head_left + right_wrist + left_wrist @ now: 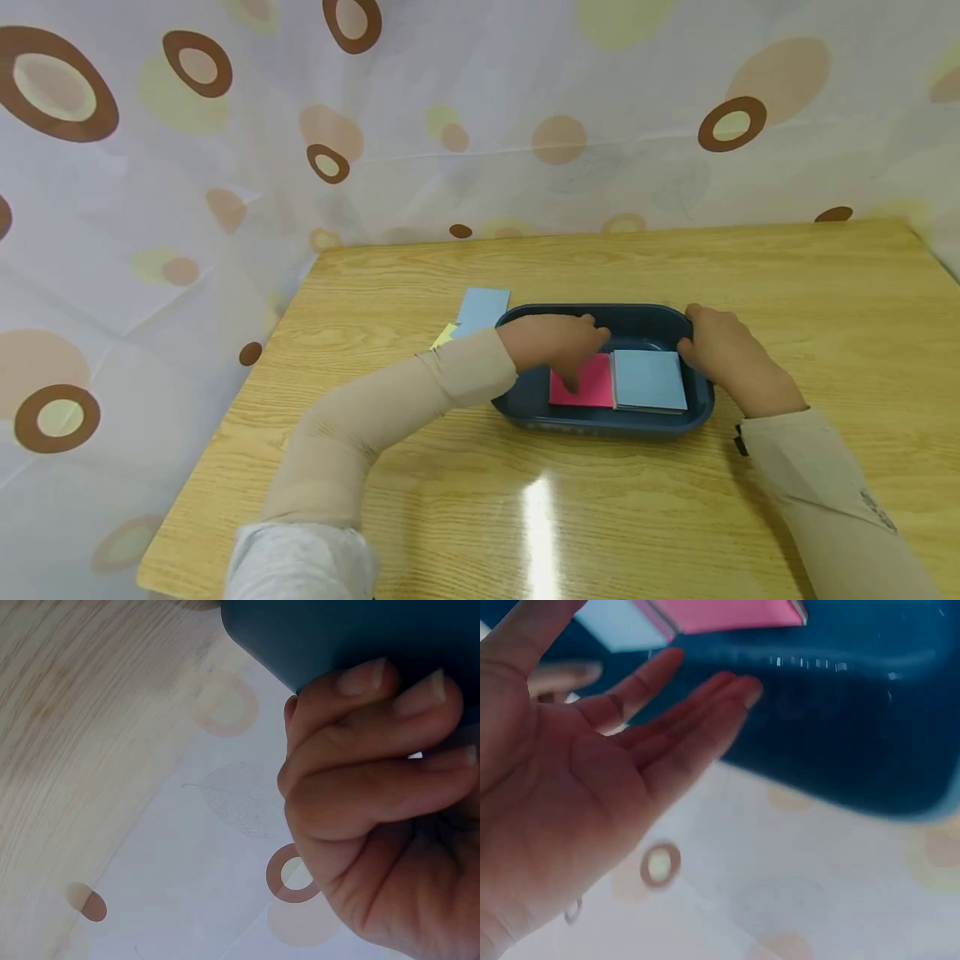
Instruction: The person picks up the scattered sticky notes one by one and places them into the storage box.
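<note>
A dark blue plastic tub [600, 427] stands on the table. Inside it, a pink square pad of paper [592, 392] lies at the middle, beside a light blue square pad of paper [649, 379] on the right. Over the pink pad hovers my left hand [553, 340], and the left wrist view shows its fingers [697, 742] loosely extended with nothing held. My right hand [731, 354] grips the tub's right end, thumb at the inner side; in the right wrist view its curled fingers [345, 772] press against the outer wall.
Left of the tub, light blue paper [482, 308] and a piece of yellow paper [444, 336] lie on the wooden table [450, 500], the yellow partly hidden by my left arm. A patterned sheet [450, 100] hangs behind the table and along its left side.
</note>
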A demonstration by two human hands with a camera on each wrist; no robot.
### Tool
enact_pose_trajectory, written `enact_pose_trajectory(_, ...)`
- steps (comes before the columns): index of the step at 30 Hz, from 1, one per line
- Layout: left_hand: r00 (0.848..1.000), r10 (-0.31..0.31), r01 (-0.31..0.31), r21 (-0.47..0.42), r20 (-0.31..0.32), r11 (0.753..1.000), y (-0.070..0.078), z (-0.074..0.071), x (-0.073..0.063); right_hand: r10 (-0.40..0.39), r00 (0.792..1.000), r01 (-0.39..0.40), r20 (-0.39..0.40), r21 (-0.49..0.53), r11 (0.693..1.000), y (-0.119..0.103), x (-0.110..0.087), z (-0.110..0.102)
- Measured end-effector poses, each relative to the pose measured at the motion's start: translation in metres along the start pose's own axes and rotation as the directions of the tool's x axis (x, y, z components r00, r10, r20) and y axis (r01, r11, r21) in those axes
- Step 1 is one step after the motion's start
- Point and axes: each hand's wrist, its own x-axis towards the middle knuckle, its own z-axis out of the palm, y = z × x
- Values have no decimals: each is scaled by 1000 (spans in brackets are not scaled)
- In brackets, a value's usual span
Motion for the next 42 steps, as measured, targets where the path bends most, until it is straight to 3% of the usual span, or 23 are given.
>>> enact_pose_trajectory(4,990,84,-102,-155,-117,983,-24,-3,-17,-2,1000,2,6,3,1000,0,0,0)
enact_pose_trajectory(7,962,115,-185,-283,-246,941,-51,-3,-31,-11,1000,11,8,5,1000,1,0,0)
enact_pose_trajectory(10,929,59,-224,-427,-365,876,-81,3,-43,-23,1000,23,7,6,1000,1,0,-1)
enact_pose_trajectory(14,888,-135,-170,-588,-439,791,-119,21,-48,-24,1000,24,3,2,1000,2,0,-1)
enact_pose_trajectory(17,876,-265,-65,-643,-403,763,-138,38,-45,-22,1000,22,0,-5,1000,4,-1,-1)
enact_pose_trajectory(20,891,-331,58,-646,-310,761,-145,54,-38,-20,1000,20,5,-4,1000,5,-1,0)
enact_pose_trajectory(24,913,-359,170,-620,-195,766,-140,70,-31,-22,1000,22,15,0,1000,5,0,1)
enact_pose_trajectory(30,923,-367,247,-552,-116,796,-124,81,-20,-24,999,24,24,8,1000,2,1,2)
enact_pose_trajectory(34,911,-400,301,-507,-96,808,-115,79,-14,-21,999,21,26,6,1000,2,-1,1)
enact_pose_trajectory(42,874,-486,413,-491,-23,767,-111,75,-7,-46,999,46,7,5,999,1,0,0)
